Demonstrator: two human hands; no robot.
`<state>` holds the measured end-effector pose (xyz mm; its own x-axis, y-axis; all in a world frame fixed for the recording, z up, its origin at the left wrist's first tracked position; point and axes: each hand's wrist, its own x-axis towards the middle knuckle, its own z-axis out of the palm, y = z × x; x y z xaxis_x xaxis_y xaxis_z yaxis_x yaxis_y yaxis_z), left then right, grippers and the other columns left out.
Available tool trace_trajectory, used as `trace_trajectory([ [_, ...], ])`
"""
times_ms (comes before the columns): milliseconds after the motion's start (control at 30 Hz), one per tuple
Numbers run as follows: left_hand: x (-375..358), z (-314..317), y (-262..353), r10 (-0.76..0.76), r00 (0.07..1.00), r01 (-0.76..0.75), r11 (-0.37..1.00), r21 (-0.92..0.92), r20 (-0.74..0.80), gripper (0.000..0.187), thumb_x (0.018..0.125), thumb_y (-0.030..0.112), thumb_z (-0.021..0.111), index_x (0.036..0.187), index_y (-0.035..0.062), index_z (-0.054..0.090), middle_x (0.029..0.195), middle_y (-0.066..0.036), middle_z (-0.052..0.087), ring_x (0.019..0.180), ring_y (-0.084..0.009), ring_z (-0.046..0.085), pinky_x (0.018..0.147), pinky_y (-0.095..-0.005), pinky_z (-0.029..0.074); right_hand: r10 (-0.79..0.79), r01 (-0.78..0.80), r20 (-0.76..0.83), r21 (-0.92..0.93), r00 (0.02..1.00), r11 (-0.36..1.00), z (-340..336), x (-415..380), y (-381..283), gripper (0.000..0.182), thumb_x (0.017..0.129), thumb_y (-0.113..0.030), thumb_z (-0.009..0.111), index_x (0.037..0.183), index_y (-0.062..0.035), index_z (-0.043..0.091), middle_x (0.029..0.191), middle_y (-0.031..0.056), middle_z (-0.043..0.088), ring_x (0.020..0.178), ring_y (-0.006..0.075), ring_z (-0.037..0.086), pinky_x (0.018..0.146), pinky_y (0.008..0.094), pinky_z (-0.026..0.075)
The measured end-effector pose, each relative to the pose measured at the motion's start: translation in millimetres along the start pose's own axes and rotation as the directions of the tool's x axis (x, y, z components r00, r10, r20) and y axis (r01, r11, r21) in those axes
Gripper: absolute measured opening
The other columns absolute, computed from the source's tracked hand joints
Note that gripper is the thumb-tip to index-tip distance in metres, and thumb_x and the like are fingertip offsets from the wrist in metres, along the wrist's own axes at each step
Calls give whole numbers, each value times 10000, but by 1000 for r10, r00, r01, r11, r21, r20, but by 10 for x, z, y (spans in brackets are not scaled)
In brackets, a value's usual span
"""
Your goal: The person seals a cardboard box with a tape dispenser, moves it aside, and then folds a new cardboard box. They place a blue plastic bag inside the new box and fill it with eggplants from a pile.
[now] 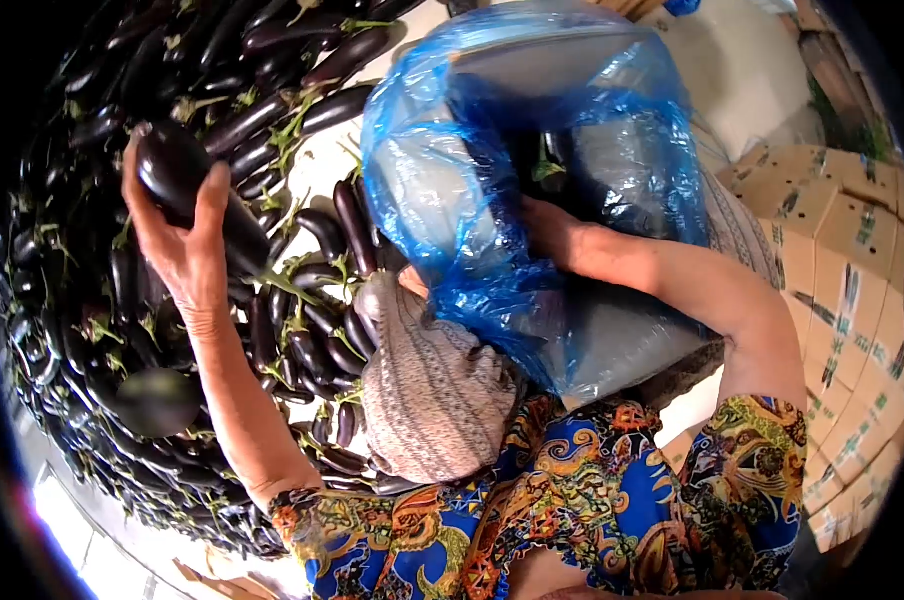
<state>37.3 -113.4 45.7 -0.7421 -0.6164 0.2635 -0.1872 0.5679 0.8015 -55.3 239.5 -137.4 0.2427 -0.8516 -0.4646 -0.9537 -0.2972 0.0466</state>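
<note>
A large dark purple eggplant (187,175) is in my left hand (187,250), with the thumb and fingers around its sides and its green stem pointing down to the right. My right hand (552,232) reaches into a box lined with a blue plastic bag (427,190). Its fingers are hidden in shadow inside the bag. Just above that hand, an eggplant with a green cap (549,168) lies in the box.
A big pile of eggplants (272,345) spreads over the left side. Patterned fabric (437,400) covers a knee beside the box. Stacked cardboard boxes (847,250) stand at the right.
</note>
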Motion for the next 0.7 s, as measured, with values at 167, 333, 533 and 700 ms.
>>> trace_trajectory([
  [167,325,331,302,483,873,-442,840,316,-62,738,721,272,864,1329,65,501,1130,-96,612,986,-219,602,886,-355,498,84,-120,176,206,981,971,-701,-171,2,364,843,-189,536,1188,-121,629,1388,152,495,1288,302,446,1085,480,340],
  [333,191,457,682,-87,973,156,928,-338,212,613,816,382,765,1254,39,510,1017,-101,656,853,-156,608,800,-274,495,484,-384,-267,351,834,854,-162,-19,114,309,778,-128,581,1061,-17,636,1159,176,552,1056,310,528,839,449,474],
  [533,148,649,1096,-117,757,546,652,-526,642,632,845,281,605,1371,-9,409,1139,-201,604,986,-300,632,889,-443,542,650,-611,231,652,724,449,-183,107,562,524,836,-176,554,1314,8,443,1309,211,508,1216,398,484,964,492,451],
  [700,178,874,1026,12,719,419,791,-447,695,694,802,233,657,1415,43,391,1146,-167,611,1040,-292,615,932,-433,518,569,-661,476,731,671,168,-341,163,677,677,818,-244,637,1350,78,368,1378,292,439,1290,423,418,1061,442,368],
])
